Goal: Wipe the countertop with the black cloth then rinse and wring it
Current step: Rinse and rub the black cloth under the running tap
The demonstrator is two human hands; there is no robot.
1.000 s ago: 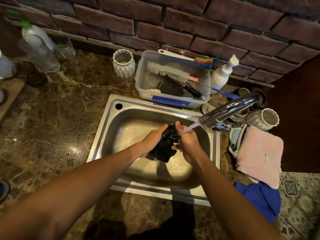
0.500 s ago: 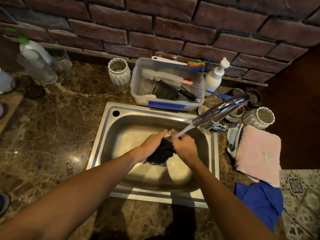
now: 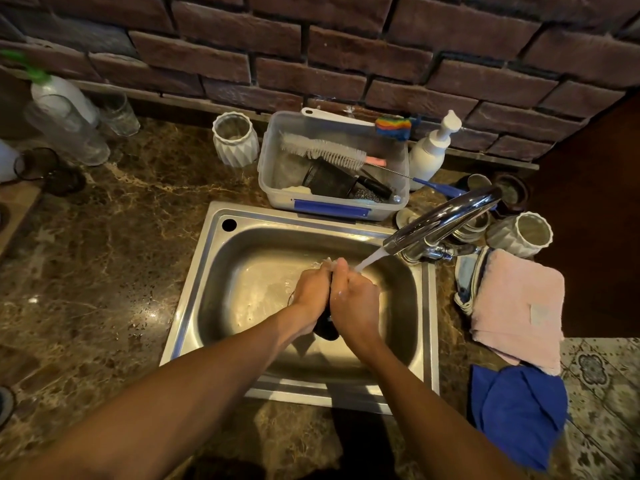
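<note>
Over the steel sink (image 3: 214,271), my left hand (image 3: 311,294) and my right hand (image 3: 356,303) are pressed together around the black cloth (image 3: 325,329). Only a dark bunch of the cloth shows, hanging below the two palms; the rest is hidden between them. Water runs from the chrome tap (image 3: 443,220) onto my fingertips and the top of the cloth. The brown marble countertop (image 3: 97,278) spreads to the left of the sink.
Behind the sink stands a clear plastic tub (image 3: 277,174) with brushes, a white ribbed jar (image 3: 235,138) and a soap pump bottle (image 3: 431,150). Right of the sink lie a pink towel (image 3: 519,306) and a blue cloth (image 3: 519,414). Bottles and glasses (image 3: 69,123) stand far left.
My hands have closed together around the black cloth, which showed more between them before. They stay under the running water in the sink.
</note>
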